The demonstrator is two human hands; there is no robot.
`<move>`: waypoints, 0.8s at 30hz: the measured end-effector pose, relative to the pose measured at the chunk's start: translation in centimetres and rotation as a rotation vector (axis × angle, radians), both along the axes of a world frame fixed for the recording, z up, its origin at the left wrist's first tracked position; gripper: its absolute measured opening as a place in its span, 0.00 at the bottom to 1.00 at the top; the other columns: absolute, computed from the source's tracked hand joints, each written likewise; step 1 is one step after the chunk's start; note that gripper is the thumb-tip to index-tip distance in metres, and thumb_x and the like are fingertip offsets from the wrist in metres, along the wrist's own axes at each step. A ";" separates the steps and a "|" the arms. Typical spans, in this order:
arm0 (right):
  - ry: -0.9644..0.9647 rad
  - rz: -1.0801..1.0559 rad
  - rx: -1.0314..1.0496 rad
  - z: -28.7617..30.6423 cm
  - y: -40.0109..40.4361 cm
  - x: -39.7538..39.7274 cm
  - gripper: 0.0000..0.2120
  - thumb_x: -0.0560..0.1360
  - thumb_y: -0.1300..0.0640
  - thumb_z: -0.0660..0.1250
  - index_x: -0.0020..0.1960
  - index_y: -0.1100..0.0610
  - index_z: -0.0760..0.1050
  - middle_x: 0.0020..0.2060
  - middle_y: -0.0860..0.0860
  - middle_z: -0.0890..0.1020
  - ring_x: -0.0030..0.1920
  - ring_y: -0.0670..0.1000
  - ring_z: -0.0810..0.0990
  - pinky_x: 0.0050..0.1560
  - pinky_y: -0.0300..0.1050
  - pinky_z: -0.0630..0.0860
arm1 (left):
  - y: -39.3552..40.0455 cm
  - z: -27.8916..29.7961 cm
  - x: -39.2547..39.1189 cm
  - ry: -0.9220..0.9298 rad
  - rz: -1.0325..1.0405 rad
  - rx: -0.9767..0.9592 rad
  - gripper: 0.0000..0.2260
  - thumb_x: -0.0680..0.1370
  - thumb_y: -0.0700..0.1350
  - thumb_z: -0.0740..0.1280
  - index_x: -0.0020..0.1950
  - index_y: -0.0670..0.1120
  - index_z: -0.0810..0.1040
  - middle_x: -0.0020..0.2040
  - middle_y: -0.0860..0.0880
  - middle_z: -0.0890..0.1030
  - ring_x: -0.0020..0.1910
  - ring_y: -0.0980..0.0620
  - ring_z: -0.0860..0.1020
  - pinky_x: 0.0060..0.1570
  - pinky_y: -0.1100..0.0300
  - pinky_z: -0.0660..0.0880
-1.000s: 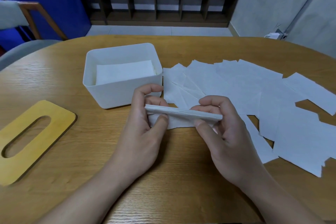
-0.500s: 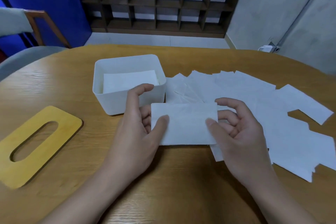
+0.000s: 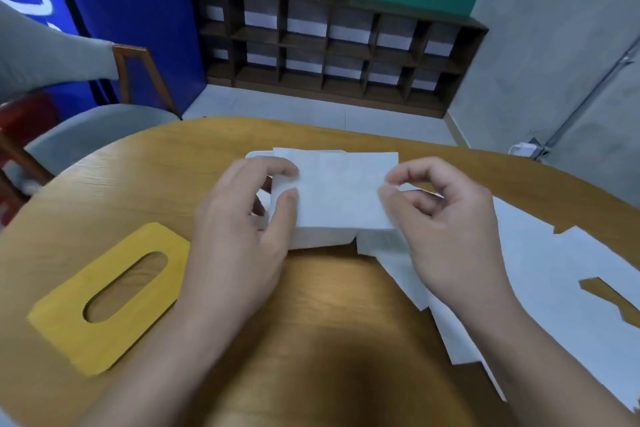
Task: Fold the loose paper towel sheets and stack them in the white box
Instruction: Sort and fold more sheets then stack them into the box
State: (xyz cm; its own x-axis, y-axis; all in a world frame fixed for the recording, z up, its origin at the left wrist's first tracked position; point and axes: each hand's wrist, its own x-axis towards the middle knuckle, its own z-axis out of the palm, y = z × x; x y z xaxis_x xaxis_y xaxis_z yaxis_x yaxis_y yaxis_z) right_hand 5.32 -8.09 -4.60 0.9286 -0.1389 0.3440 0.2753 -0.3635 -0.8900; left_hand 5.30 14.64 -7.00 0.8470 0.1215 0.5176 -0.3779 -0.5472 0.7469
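Note:
A folded white paper towel sheet (image 3: 337, 194) hangs flat over the white box (image 3: 311, 241), hiding most of the box and what is inside it. My left hand (image 3: 242, 236) pinches the sheet's left edge between thumb and fingers. My right hand (image 3: 446, 229) pinches the right edge the same way. Only the box's front wall and a bit of its far rim show. Loose paper towel sheets (image 3: 540, 274) lie spread over the table to the right, partly under my right forearm.
A yellow wooden lid with an oval slot (image 3: 110, 295) lies flat on the wooden table (image 3: 329, 340) at the left. A grey chair (image 3: 93, 128) stands beyond the table's far left edge. A dark shelf unit (image 3: 329, 48) lines the back wall.
Both hands have carried the folded sheet away from me and to the left, from in front of the box to over it. The camera has tilted up.

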 end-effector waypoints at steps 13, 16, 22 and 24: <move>0.159 0.136 -0.823 0.1 2.9 9.4 0.07 0.82 0.54 0.71 0.45 0.48 0.82 0.37 0.41 0.82 0.38 0.39 0.78 0.33 0.35 0.66 | 1.8 -3.0 5.0 0.101 0.205 0.358 0.19 0.86 0.65 0.59 0.58 0.58 0.86 0.59 0.59 0.81 0.64 0.47 0.67 0.61 0.51 0.58; 0.184 0.171 -0.937 0.3 3.1 9.8 0.07 0.82 0.53 0.71 0.45 0.48 0.81 0.42 0.42 0.85 0.45 0.46 0.82 0.42 0.46 0.78 | 1.8 -3.4 5.3 0.132 0.224 0.405 0.23 0.85 0.67 0.57 0.58 0.57 0.88 0.62 0.55 0.79 0.65 0.44 0.67 0.62 0.48 0.60; 0.160 0.161 -1.094 0.9 3.2 10.1 0.08 0.79 0.42 0.76 0.50 0.46 0.88 0.54 0.44 0.79 0.59 0.51 0.75 0.58 0.51 0.75 | 1.7 -3.5 5.4 0.093 0.244 0.431 0.20 0.86 0.63 0.59 0.57 0.57 0.89 0.65 0.54 0.79 0.65 0.42 0.68 0.60 0.45 0.63; 0.122 0.134 -1.076 1.4 3.0 9.9 0.10 0.79 0.42 0.77 0.54 0.47 0.87 0.56 0.45 0.78 0.60 0.51 0.75 0.58 0.47 0.71 | 1.5 -3.0 5.2 0.029 0.243 0.414 0.16 0.85 0.60 0.62 0.57 0.56 0.89 0.63 0.54 0.80 0.64 0.43 0.69 0.59 0.48 0.61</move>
State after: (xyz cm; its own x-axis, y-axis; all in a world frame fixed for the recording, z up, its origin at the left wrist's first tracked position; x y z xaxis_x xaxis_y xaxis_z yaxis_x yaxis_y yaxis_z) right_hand 15.19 -5.06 -3.23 0.9498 0.2847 0.1296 0.3024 -0.9416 -0.1481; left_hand 10.46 16.13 -10.03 0.8344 0.1060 0.5408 -0.1847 -0.8708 0.4557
